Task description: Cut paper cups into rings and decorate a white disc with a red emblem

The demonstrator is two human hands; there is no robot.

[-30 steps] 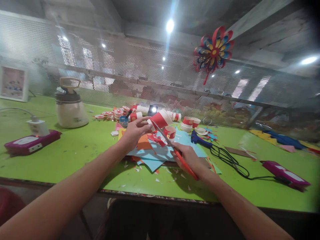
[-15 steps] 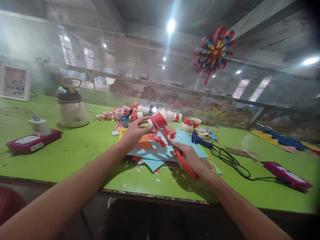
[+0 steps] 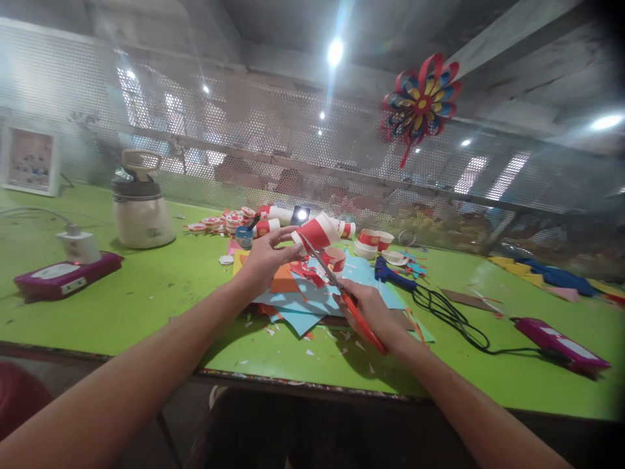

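Note:
My left hand (image 3: 267, 259) grips a red and white paper cup (image 3: 317, 233), tilted on its side above the table. In my right hand (image 3: 367, 306) is a pair of scissors (image 3: 359, 317) with red handles, its fingers wrapped round them. The blades point up and left and meet the cup's lower edge; whether they are closed on the paper I cannot tell. Just under the cup stands a cut red and white cup piece (image 3: 334, 259). Red paper scraps (image 3: 312, 273) lie on light blue paper sheets (image 3: 303, 321) below my hands.
A blue glue gun (image 3: 394, 276) with a black cable lies to the right, leading to a purple power strip (image 3: 561, 342). Cut cups (image 3: 374, 241) stand behind it. At left are a spray bottle (image 3: 144, 218) and another power strip (image 3: 68, 277). Small paper bits litter the front.
The cup has shifted very slightly to the right with my left hand. My right hand and the scissors stay nearly where they were, blades still at the cup's edge.

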